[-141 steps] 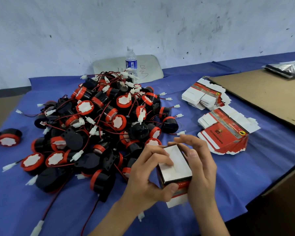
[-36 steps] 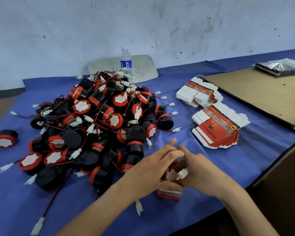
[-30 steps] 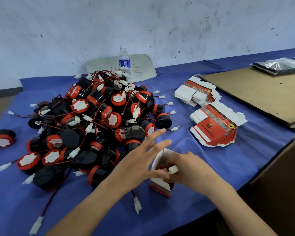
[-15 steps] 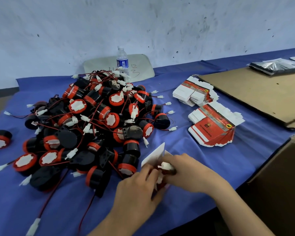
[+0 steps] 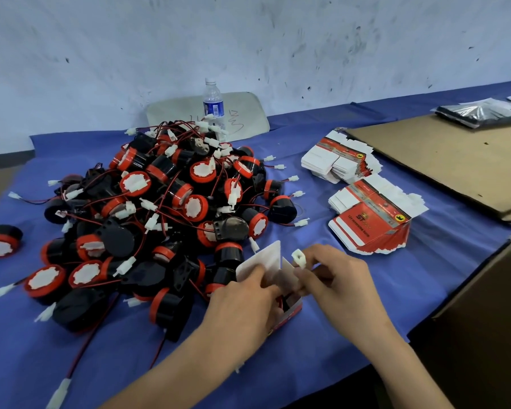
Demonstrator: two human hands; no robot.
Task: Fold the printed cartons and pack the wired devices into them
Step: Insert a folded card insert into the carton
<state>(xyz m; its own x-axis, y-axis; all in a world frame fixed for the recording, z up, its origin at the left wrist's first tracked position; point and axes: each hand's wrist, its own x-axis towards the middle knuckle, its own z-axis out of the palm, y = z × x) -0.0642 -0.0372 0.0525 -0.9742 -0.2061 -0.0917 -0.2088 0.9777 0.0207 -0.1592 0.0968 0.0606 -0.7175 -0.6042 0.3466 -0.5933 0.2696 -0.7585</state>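
A small red and white carton (image 5: 289, 312) stands on the blue cloth near the front edge, its white lid flap (image 5: 264, 261) raised. My left hand (image 5: 245, 302) grips the carton's near side at the open top. My right hand (image 5: 337, 278) pinches a white plug (image 5: 298, 258) of a device's wire just above the opening. The device inside the carton is mostly hidden by my fingers. A big heap of black and red wired devices (image 5: 165, 214) lies to the left. Two stacks of flat printed cartons (image 5: 372, 222) (image 5: 337, 160) lie to the right.
A water bottle (image 5: 213, 104) stands behind the heap against the wall. Flat brown cardboard (image 5: 443, 160) covers the right of the table, with a dark plastic bag (image 5: 481, 113) behind it. A brown box (image 5: 490, 320) stands off the table's front right. One stray device (image 5: 0, 240) lies far left.
The closed carton got opened and set down on the cloth. A device went into it. My right hand has lifted the white plug above the opening, and my left hand shifted onto the carton's side.
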